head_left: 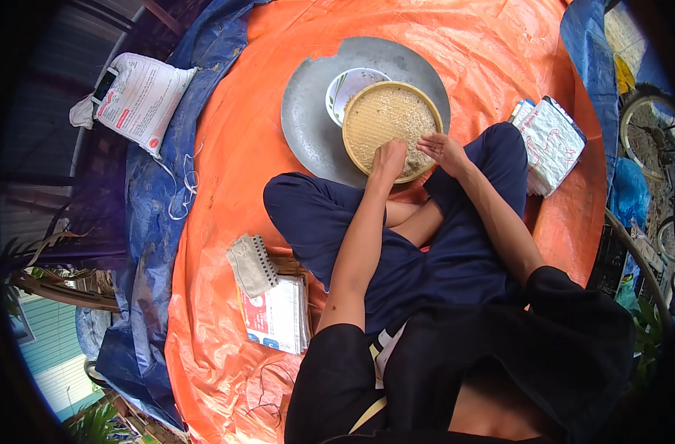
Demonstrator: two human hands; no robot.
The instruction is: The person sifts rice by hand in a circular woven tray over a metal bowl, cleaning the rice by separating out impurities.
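A round, shallow bamboo sieve [374, 122] with a yellowish rim sits over a large grey metal tray [308, 126] in front of my crossed legs. Pale grains [415, 111] are scattered on its mesh, thickest toward the right side. My left hand [391, 157] is closed over the near part of the sieve; whatever its fingers hold is hidden. At the right rim, my right hand [444, 149] has its fingers stretched out toward the left hand, above the grains. Partly covered by the sieve, a white bowl [342, 89] with a patterned rim stands on the tray.
An orange tarp [226, 170] lies beneath everything, with a blue tarp [149, 222] along the left. A white printed sack [141, 103] rests at the upper left. Stacked packets [552, 144] lie by my right knee. A spiral notebook [252, 266] and papers [278, 314] are at my left.
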